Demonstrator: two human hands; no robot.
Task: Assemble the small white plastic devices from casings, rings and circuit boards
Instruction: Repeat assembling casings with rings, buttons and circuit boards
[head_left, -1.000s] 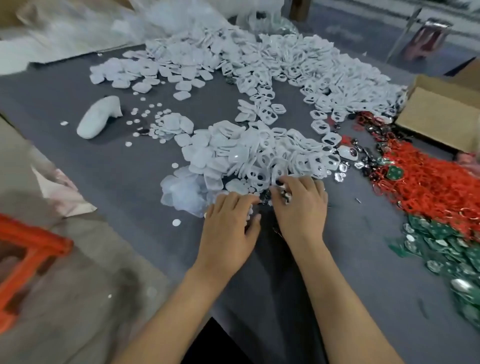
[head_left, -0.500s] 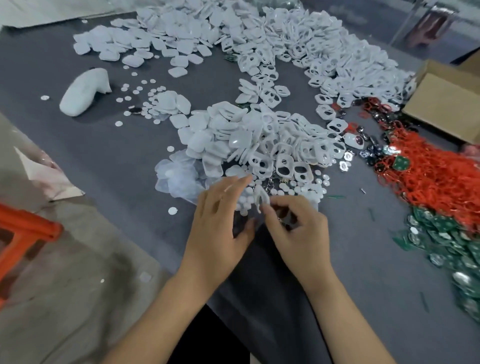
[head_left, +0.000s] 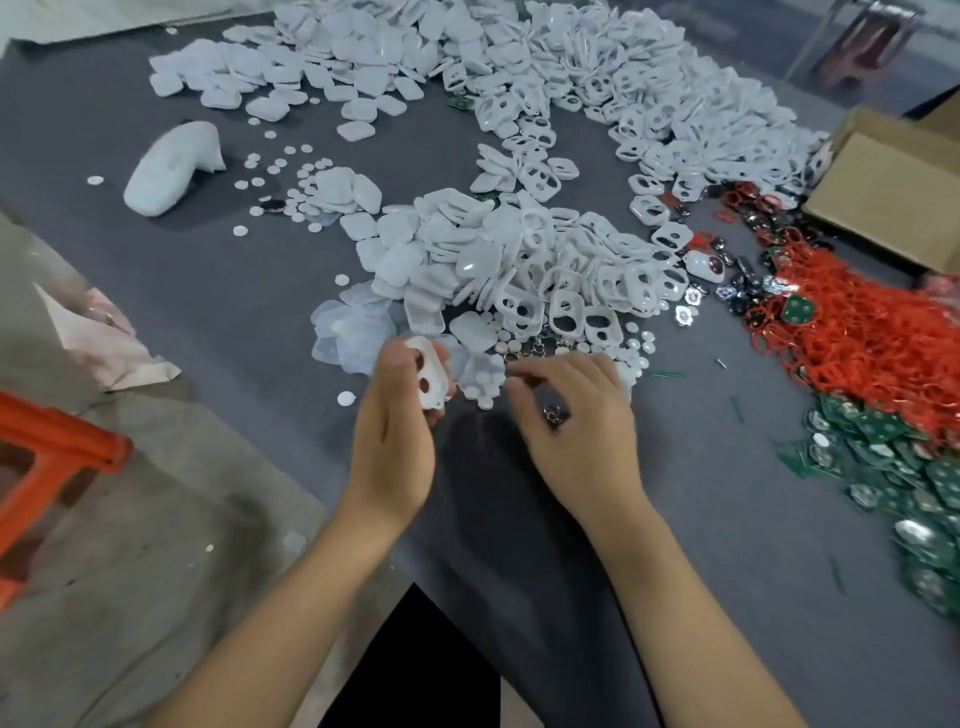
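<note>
Head view had the casing (head_left: 427, 375), a white front shell w/ two holes, held up just above the bench (head_left: 208, 291) near its front edge, pinched in the left hand (head_left: 397, 421) w/ thumb and fingers curled round its edges. Right hand (head_left: 574, 415) sat just beside it, fingers curled; its grip looked pressed together on something tiny at the fingertips, but what exactly couldn't be told. A small metal ring (head_left: 555, 414) showed against that hand.

Just beyond lay loose white discs (head_left: 480, 387) and more metal bits, then the near heap of casings (head_left: 519, 260), a bigger heap (head_left: 597, 83) further back. Red rings (head_left: 857, 343) and green circuit boards (head_left: 909, 457) were piled well apart to the right, a cardboard box (head_left: 893, 192) behind them.

Judgement: step was fitting a small part into the shell. To do it well: keep shell steady w/ inner side facing up, line the part w/ its hole, press flat & evenly so it seats, don't force it skewed
</note>
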